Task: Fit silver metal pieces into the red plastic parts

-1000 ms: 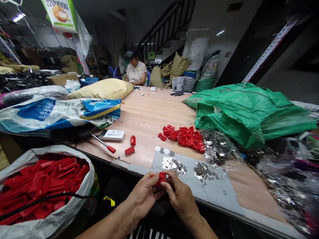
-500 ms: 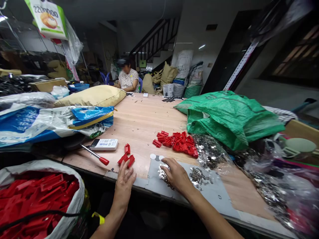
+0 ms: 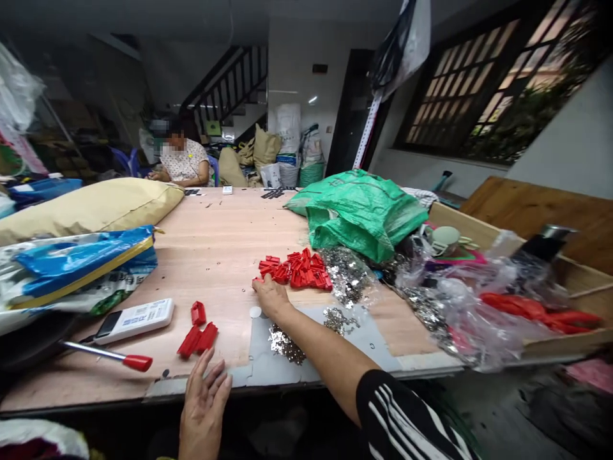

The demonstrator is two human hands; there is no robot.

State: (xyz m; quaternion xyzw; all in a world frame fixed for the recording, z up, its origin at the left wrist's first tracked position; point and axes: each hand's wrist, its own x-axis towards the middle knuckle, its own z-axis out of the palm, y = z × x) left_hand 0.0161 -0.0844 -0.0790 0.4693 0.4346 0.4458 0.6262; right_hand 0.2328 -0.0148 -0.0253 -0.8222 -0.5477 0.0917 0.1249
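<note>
My right hand (image 3: pixel 269 296) reaches across the wooden table (image 3: pixel 215 243), its fingertips curled on a red plastic piece at the near edge of the pile of red pieces (image 3: pixel 294 269). My left hand (image 3: pixel 204 409) rests open at the table's front edge, fingers spread, holding nothing. Just beyond it lie three finished red pieces (image 3: pixel 197 330). Small shiny metal parts (image 3: pixel 283 343) are heaped on a grey sheet (image 3: pixel 313 342) under my right forearm.
A white remote (image 3: pixel 134 319) and a red-handled screwdriver (image 3: pixel 108 355) lie at the left. Blue-white (image 3: pixel 71 271) and tan sacks (image 3: pixel 90 204) fill the left side, a green bag (image 3: pixel 359 211) and clear bags of parts (image 3: pixel 479 300) the right. Another person (image 3: pixel 179 160) sits at the far end.
Both hands left the red piece they held together; it now lies with the finished pieces. My right hand went from the metal parts forward to the red pile. The view swung right.
</note>
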